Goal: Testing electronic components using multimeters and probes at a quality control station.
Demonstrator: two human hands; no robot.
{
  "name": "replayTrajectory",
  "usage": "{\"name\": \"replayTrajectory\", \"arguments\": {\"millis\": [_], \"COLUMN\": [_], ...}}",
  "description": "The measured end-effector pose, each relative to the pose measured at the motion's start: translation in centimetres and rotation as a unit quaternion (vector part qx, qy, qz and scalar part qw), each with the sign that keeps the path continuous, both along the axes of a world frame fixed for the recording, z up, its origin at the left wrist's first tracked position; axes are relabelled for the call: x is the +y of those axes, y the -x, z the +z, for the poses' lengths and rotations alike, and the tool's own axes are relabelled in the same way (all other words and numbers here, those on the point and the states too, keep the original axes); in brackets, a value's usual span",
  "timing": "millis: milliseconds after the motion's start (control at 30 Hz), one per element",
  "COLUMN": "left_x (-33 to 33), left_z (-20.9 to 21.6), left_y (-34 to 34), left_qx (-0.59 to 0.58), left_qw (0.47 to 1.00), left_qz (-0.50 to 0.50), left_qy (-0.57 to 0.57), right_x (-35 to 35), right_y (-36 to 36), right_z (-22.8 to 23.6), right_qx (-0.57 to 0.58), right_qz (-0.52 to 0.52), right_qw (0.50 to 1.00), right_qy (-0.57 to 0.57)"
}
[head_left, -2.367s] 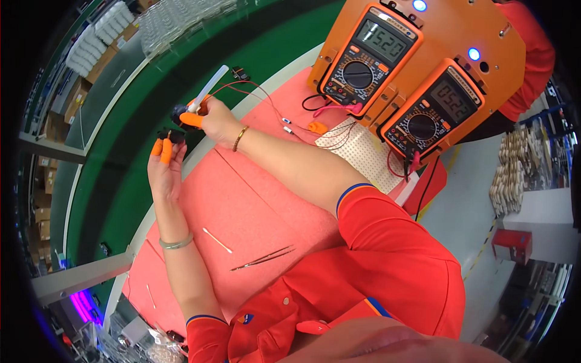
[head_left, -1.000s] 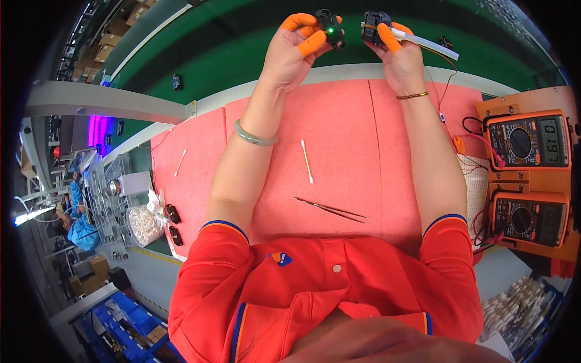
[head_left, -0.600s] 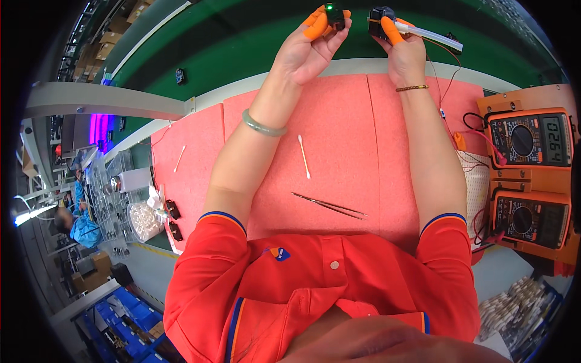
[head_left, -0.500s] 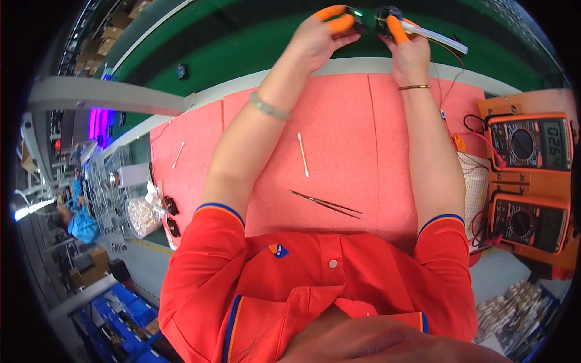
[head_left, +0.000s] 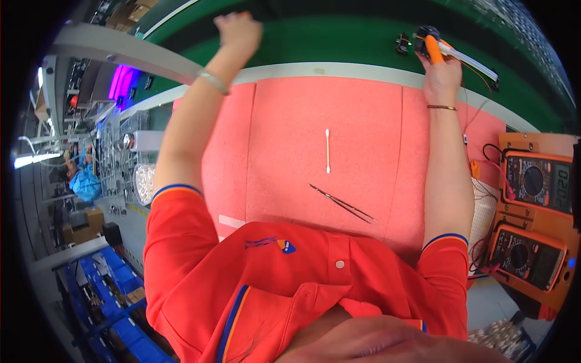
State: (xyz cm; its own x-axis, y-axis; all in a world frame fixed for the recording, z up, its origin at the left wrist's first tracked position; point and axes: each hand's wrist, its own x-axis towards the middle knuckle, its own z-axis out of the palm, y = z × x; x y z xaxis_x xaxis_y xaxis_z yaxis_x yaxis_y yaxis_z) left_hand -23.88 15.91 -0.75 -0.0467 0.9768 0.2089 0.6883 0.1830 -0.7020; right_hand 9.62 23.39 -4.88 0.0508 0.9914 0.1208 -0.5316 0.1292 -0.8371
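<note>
Over the green belt (head_left: 327, 45) at the far side, my right hand (head_left: 445, 75) is closed on a small black device (head_left: 427, 36). An orange cover is on one of its fingers. From beside this hand a slim white bar (head_left: 472, 62) with thin wires reaches out to the right. Close to its left, another small black device (head_left: 402, 43) rests on the belt. My left hand (head_left: 239, 35) is stretched far out over the belt's left part. It is blurred, and its fingers are mostly hidden, so what they hold does not show.
On the pink mat (head_left: 290, 139) lie a cotton swab (head_left: 328, 151) and dark tweezers (head_left: 342, 204). Two orange multimeters (head_left: 535, 178) stand at the right. A grey metal beam (head_left: 127, 51) and a tub of white swabs (head_left: 145, 181) are at the left.
My left hand has moved away left from the right hand, and the black device it held now sits on the belt. My right hand still holds its device; the whole view has shifted.
</note>
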Motion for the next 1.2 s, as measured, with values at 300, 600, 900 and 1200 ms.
{"name": "replayTrajectory", "arguments": {"millis": [300, 600, 900, 1200], "left_x": [-2.4, 1.2, 1.3, 1.3], "left_z": [-0.1, 0.5, -2.1, -3.3], "left_y": [6.3, -13.0, -18.3, -17.0], "left_qx": [-0.169, -0.867, -0.974, -0.971], "left_qw": [0.98, 0.484, 0.193, 0.22], "left_qz": [0.081, -0.115, -0.106, -0.089], "left_qy": [0.068, -0.034, 0.046, -0.001], "right_x": [-1.0, -2.5, -2.5, -1.4], "right_y": [0.4, 0.2, 1.1, 1.2], "right_z": [0.2, 1.6, 1.4, 0.2], "right_qx": [-0.094, -0.059, -0.019, -0.249], "right_qz": [-0.011, 0.029, 0.066, 0.045], "right_qw": [0.995, 0.998, 0.998, 0.966], "right_qy": [-0.011, -0.011, 0.006, -0.045]}}
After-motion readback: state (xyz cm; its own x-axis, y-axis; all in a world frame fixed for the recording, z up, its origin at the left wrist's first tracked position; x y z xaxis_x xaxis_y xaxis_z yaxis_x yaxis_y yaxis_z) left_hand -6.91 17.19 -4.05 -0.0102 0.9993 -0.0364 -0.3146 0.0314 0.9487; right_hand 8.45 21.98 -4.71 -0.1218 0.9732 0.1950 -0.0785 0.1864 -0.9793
